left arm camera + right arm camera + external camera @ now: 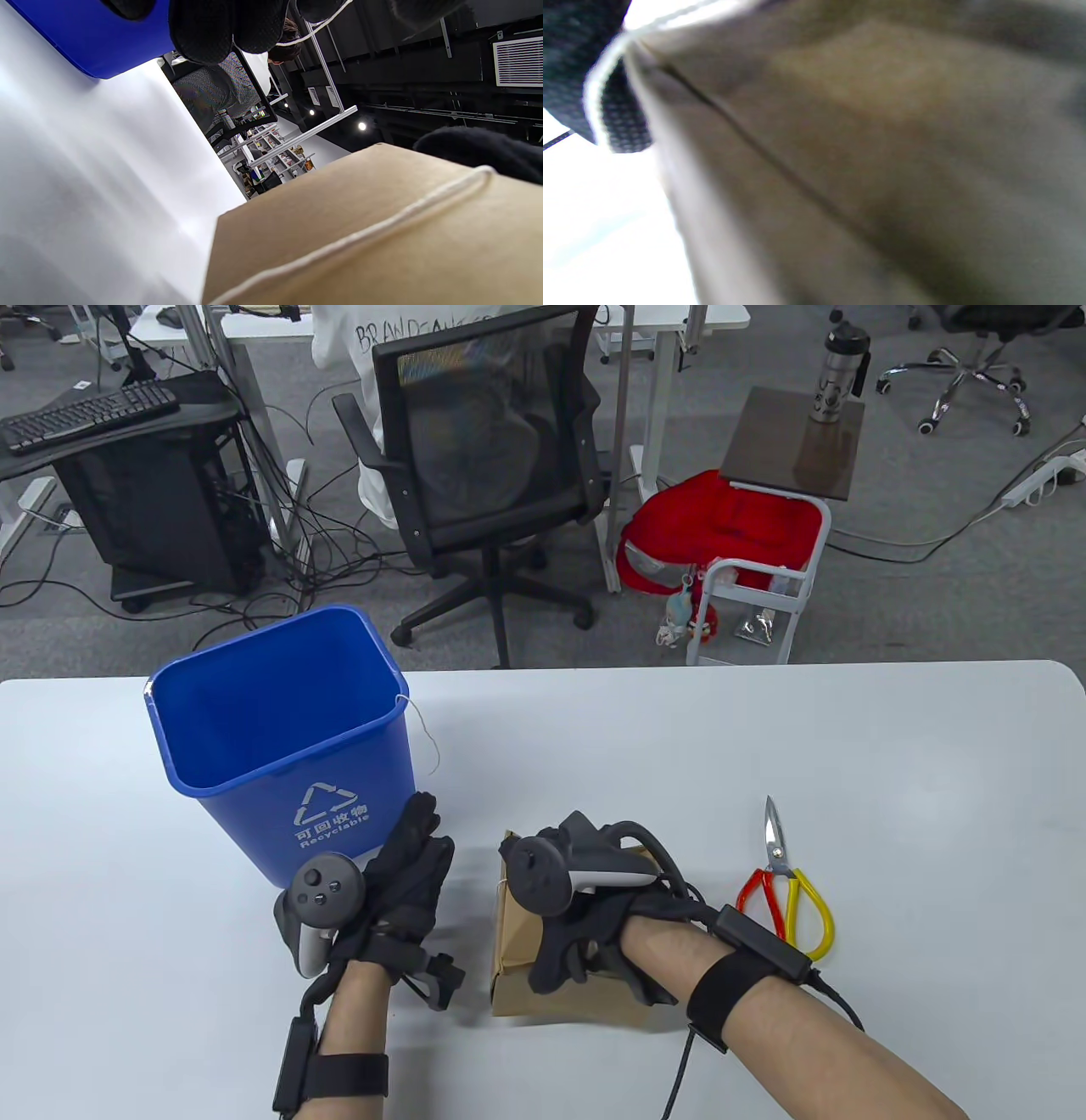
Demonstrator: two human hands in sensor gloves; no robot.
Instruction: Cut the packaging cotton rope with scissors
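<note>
From above, the white table carries a blue bin at the left, a brown cardboard box near the front edge and a pair of scissors with one red and one yellow handle lying untouched to the right of the box, blades pointing away. The right hand lies on top of the box, fingers curled down over it; whether it pinches anything I cannot tell from here. The left hand sits between bin and box, fingers stretched forward toward the bin's base. A thin white string dangles from the bin's rim.

Over to the left wrist view: the box fills the lower right, and the white rope runs tight across its face. Dark gloved fingers hang at the top, a strand of white cord crossing beside them; I cannot tell if it is held.

The right wrist view is badly blurred: brown cardboard close up, a white rope along its edge, a gloved fingertip against it.
</note>
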